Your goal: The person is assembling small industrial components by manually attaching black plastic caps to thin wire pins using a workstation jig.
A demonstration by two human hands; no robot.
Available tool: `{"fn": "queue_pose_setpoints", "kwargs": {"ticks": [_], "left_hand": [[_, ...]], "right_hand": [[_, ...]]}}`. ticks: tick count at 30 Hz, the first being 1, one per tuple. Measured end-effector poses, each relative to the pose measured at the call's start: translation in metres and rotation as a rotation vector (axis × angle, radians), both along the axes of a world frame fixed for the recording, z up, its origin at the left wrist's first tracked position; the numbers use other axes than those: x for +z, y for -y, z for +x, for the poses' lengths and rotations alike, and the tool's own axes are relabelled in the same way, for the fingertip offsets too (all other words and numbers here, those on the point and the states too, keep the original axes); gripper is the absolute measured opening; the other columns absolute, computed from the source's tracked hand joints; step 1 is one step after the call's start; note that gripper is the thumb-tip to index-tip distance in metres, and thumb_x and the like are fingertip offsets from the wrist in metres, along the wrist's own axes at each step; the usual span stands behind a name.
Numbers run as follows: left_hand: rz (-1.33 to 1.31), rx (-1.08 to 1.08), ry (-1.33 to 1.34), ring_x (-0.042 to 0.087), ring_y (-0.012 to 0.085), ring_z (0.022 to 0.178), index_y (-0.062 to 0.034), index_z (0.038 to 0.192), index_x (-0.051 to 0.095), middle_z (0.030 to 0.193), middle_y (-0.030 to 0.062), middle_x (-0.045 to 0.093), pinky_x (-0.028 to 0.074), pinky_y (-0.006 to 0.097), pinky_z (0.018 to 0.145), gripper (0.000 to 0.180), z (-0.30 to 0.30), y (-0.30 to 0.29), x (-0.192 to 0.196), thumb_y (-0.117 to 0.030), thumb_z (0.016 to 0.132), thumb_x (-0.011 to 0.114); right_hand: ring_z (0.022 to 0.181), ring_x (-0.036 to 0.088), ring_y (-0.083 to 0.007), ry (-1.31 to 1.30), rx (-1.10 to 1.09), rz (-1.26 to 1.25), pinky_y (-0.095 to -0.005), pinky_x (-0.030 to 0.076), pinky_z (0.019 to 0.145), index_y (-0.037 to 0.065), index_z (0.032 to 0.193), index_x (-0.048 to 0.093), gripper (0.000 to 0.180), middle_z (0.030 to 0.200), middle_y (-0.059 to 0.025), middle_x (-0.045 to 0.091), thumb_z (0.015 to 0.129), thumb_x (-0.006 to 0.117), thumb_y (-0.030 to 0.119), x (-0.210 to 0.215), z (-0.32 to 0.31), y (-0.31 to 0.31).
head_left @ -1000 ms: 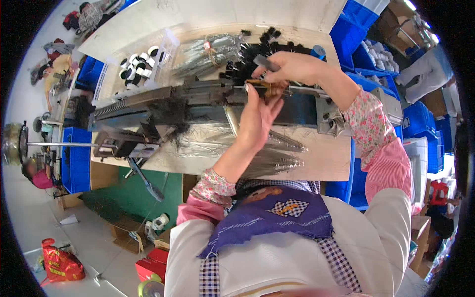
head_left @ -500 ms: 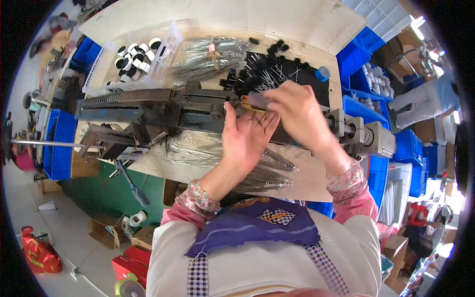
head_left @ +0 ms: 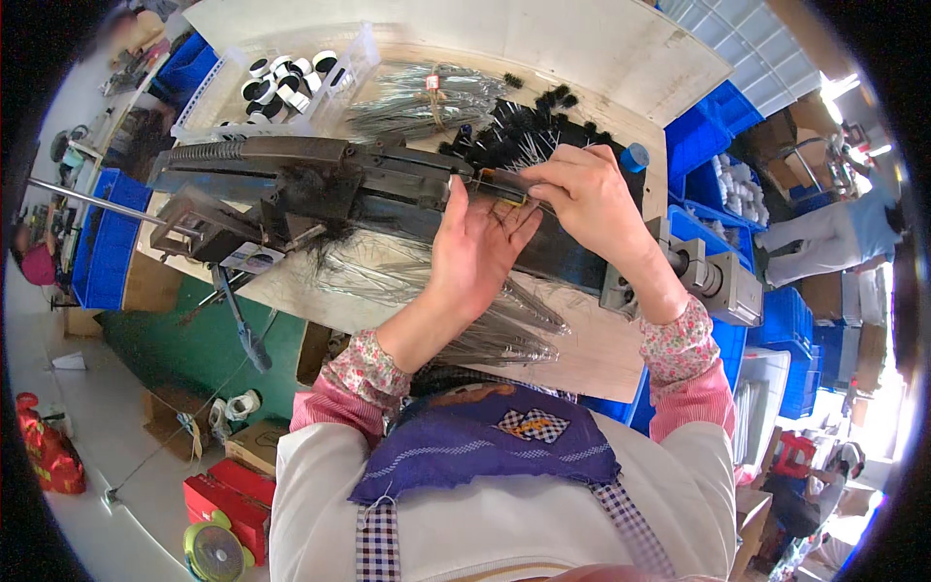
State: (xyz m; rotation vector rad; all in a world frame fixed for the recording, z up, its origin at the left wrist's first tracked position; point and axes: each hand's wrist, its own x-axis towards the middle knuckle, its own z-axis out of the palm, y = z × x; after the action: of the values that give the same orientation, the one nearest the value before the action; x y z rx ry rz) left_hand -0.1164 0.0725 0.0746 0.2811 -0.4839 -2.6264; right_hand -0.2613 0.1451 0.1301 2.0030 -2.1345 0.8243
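A long dark metal machine [head_left: 320, 184] lies across the bench. My left hand [head_left: 470, 252] is palm up at its middle, fingers spread and thumb raised against the machine's edge. Just right of it, my right hand [head_left: 592, 199] pinches thumb and fingers together at a dark narrow part with a yellow-orange edge; what the fingers hold is too small to make out. Behind the hands lies a pile of black bristle brushes [head_left: 514, 131] with twisted wire stems. Thin metal wires [head_left: 514, 330] lie in front of the machine, partly under my left forearm.
A tied wire bundle [head_left: 407, 107] lies at the back, beside a white crate [head_left: 364, 58] of black-and-white rolls. A blue roll [head_left: 634, 157] stands right of the brushes. At the machine's right end is a grey cylinder [head_left: 732, 286]. Blue bins [head_left: 713, 238] stand beyond.
The whole view has shifted slightly. My right hand, blurred before over the machine, now shows clearly with its fingertips pinched. My left hand stays palm up beside it.
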Motion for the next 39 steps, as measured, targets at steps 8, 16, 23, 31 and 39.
{"fn": "queue_pose_setpoints", "kwargs": {"ticks": [8, 16, 23, 31, 39], "left_hand": [[0.069, -0.034, -0.063, 0.047, 0.0304, 0.120, 0.0080, 0.119, 0.046, 0.117, 0.0182, 0.054, 0.029, 0.043, 0.111, 0.072, -0.001, 0.005, -0.001, -0.058, 0.094, 0.035], [0.086, -0.052, -0.052, 0.045, 0.0256, 0.122, 0.0030, 0.127, 0.042, 0.125, 0.0126, 0.050, 0.028, 0.039, 0.110, 0.072, 0.005, 0.004, -0.001, -0.060, 0.094, 0.033], [0.075, -0.012, -0.041, 0.045, 0.0228, 0.120, 0.0009, 0.127, 0.043, 0.124, 0.0108, 0.050, 0.028, 0.038, 0.110, 0.069, 0.008, 0.003, 0.003, -0.060, 0.094, 0.035], [0.056, -0.042, -0.019, 0.048, 0.0201, 0.115, 0.0007, 0.122, 0.046, 0.120, 0.0092, 0.053, 0.033, 0.036, 0.106, 0.067, 0.009, 0.006, 0.005, -0.059, 0.095, 0.035], [0.060, -0.037, -0.006, 0.048, 0.0225, 0.115, 0.0021, 0.119, 0.049, 0.119, 0.0121, 0.054, 0.033, 0.037, 0.105, 0.068, 0.007, 0.004, 0.008, -0.060, 0.095, 0.033]], "right_hand": [[0.077, 0.059, -0.0184, -0.081, 0.015, -0.064, -0.0347, 0.039, 0.080, 0.011, 0.086, 0.070, 0.014, 0.077, -0.0010, 0.060, 0.073, 0.065, 0.012, -0.002, -0.003, -0.002], [0.073, 0.062, -0.0255, 0.063, 0.007, -0.112, -0.0373, 0.045, 0.071, 0.009, 0.085, 0.070, 0.013, 0.074, -0.0063, 0.061, 0.072, 0.067, 0.009, 0.007, 0.007, 0.002], [0.073, 0.062, -0.0289, 0.219, 0.038, 0.125, -0.0370, 0.047, 0.068, 0.007, 0.087, 0.071, 0.016, 0.075, -0.0103, 0.063, 0.072, 0.067, 0.009, 0.006, -0.010, 0.007], [0.078, 0.060, -0.0241, 0.000, 0.034, 0.150, -0.0363, 0.042, 0.078, 0.009, 0.086, 0.070, 0.012, 0.077, -0.0056, 0.061, 0.075, 0.065, 0.012, 0.013, -0.005, 0.003], [0.074, 0.062, -0.0273, 0.010, 0.053, -0.040, -0.0377, 0.045, 0.072, 0.008, 0.096, 0.063, 0.016, 0.076, -0.0073, 0.062, 0.081, 0.062, 0.013, 0.024, 0.006, -0.004]]}}
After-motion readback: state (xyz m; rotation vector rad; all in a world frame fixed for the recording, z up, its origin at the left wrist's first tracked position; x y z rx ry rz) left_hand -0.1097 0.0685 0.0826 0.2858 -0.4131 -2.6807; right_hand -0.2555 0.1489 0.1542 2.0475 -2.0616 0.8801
